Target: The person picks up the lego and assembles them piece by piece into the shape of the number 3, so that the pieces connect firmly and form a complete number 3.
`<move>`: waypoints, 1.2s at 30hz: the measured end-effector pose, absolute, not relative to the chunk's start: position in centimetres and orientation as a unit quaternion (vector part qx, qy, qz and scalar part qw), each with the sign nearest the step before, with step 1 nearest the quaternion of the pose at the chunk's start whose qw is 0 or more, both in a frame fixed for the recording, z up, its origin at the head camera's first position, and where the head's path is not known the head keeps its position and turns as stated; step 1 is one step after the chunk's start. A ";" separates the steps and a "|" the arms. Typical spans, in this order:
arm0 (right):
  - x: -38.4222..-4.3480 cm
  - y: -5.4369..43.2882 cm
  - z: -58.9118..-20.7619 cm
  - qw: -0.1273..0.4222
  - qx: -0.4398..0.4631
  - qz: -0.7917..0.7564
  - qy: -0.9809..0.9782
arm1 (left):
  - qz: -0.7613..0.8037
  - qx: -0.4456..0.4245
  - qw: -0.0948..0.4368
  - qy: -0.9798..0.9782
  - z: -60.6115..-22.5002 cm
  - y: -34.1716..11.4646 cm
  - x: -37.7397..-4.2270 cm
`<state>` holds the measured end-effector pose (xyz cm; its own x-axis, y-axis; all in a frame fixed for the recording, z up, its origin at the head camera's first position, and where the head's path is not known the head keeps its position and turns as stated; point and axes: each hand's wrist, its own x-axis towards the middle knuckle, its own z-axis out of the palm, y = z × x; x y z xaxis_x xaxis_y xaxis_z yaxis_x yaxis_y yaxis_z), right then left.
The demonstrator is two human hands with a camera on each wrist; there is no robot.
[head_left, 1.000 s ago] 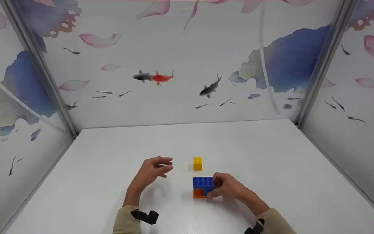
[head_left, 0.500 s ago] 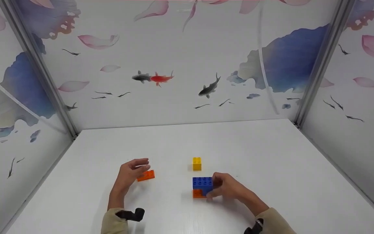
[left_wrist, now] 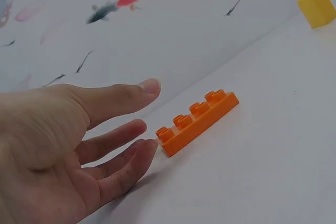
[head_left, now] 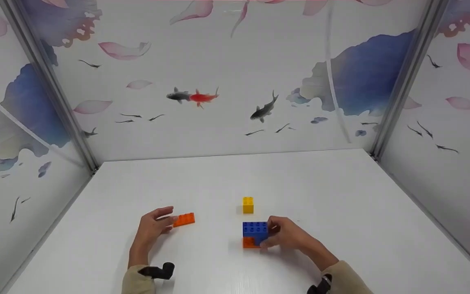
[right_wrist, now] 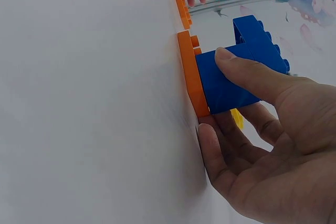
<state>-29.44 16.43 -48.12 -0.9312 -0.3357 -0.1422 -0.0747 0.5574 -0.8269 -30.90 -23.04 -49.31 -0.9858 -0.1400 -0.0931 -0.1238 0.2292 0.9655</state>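
My left hand point(head_left: 151, 226) is beside an orange flat toy brick point(head_left: 184, 219) on the table, with its thumb and fingers spread apart. In the left wrist view the fingertips are at the near end of that orange brick point(left_wrist: 198, 124); whether they touch it I cannot tell. My right hand point(head_left: 286, 234) grips a stack of blue building bricks point(head_left: 255, 228) on an orange base brick point(head_left: 249, 243). In the right wrist view the thumb presses the side of the blue bricks point(right_wrist: 226, 82), whose upper part overhangs the orange base point(right_wrist: 191, 74).
A yellow brick point(head_left: 248, 205) stands on the white table point(head_left: 320, 183) behind the blue stack. White panels with printed fish and petals point(head_left: 235, 73) enclose the back and both sides, with metal posts point(head_left: 402, 85) at the corners.
The left hand has moved left and slightly nearer, uncovering the orange flat brick, which lies still in the last two frames. The right hand and the blue stack keep their place.
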 end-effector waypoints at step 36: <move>-29.2 16.4 -47.8 0.147 -0.120 -0.461 0.867 | -0.501 0.082 -0.001 -0.861 -49.4 -21.8 -31.1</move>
<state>-29.24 16.41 -47.76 -0.9278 -0.3440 -0.1446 -0.0726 0.5466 -0.8342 -31.08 -21.80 -49.38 -0.9867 -0.1394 -0.0838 -0.1417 0.4838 0.8636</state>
